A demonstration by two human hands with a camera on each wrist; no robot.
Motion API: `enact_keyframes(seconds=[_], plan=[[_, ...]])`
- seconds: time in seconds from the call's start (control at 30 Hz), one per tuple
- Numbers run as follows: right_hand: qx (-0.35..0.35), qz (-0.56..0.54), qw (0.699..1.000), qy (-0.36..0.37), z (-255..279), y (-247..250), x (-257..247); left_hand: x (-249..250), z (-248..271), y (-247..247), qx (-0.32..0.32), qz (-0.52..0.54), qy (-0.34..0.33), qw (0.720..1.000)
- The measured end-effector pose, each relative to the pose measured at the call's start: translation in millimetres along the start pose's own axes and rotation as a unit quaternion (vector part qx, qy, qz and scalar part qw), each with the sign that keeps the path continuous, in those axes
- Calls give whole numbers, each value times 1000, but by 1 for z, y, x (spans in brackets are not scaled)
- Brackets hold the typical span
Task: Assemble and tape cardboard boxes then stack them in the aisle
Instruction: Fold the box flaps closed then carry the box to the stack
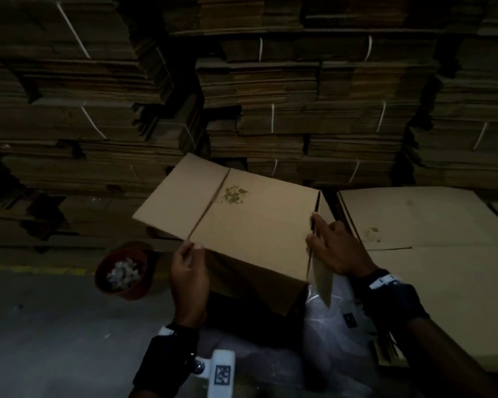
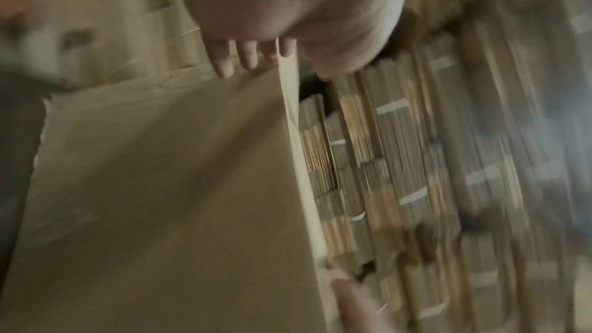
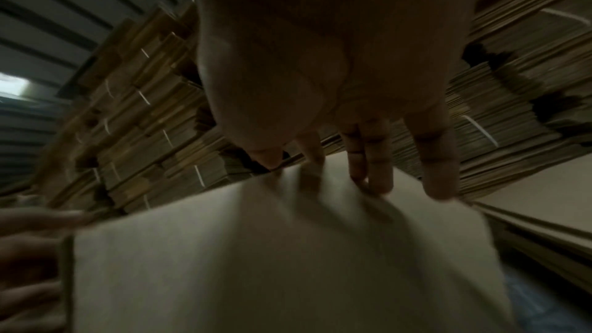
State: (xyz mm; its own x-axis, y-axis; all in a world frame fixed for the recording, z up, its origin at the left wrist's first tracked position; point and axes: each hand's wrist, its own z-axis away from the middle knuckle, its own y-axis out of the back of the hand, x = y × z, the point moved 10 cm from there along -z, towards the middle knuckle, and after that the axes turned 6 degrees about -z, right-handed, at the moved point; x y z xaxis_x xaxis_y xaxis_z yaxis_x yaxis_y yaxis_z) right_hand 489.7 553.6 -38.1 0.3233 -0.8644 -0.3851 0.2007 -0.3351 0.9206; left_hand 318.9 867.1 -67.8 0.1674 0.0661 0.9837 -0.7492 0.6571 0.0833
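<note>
A brown cardboard box (image 1: 250, 214), half unfolded, is held tilted in front of me with its wide stained panel facing up. My left hand (image 1: 191, 249) pinches its near left corner, thumb on top and fingers underneath; the left wrist view shows that hand (image 2: 275, 70) straddling the box (image 2: 160, 186) edge. My right hand (image 1: 314, 231) holds the right edge where a side flap (image 1: 321, 277) hangs down. In the right wrist view, this hand (image 3: 320, 169) lays straight fingers on the box panel (image 3: 256, 250), with the thumb at the panel's far edge.
Strapped bundles of flat cardboard (image 1: 270, 96) form a wall close behind the box. A pile of flat boxes (image 1: 431, 225) lies at my right. A red bucket (image 1: 122, 272) of crumpled scraps stands on the grey floor (image 1: 41, 326) at left. Clear plastic (image 1: 328, 326) lies below the box.
</note>
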Motion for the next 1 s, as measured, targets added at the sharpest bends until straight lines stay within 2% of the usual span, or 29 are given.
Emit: enact_keyframes(seconds=[0.13, 0.2, 0.37, 0.47, 0.6, 0.67, 0.73, 0.83, 1.0], plan=[[60, 31, 994, 83, 33, 4, -26, 19, -10, -33, -70, -171, -94, 978], [99, 53, 986, 121, 49, 4, -45, 20, -25, -45, -84, -218, -132, 963], [132, 38, 974, 181, 68, 0, -78, 38, -76, -60, -68, -329, -201, 920], [121, 41, 972, 198, 68, -4, -92, 63, -86, -73, -76, -417, -253, 869], [106, 0, 986, 127, 57, -2, -76, 78, -35, -111, -186, -497, -353, 771], [91, -37, 992, 83, 53, 0, -62, 64, -5, -129, -255, -531, -335, 735], [103, -60, 991, 58, 51, 5, -54, 44, 7, -138, -287, -578, -270, 714], [126, -76, 989, 27, 48, 9, -46, 34, 9, -143, -280, -625, -221, 694], [147, -97, 984, -4, 44, 5, -40, 32, 10, -151, -280, -643, -215, 680]])
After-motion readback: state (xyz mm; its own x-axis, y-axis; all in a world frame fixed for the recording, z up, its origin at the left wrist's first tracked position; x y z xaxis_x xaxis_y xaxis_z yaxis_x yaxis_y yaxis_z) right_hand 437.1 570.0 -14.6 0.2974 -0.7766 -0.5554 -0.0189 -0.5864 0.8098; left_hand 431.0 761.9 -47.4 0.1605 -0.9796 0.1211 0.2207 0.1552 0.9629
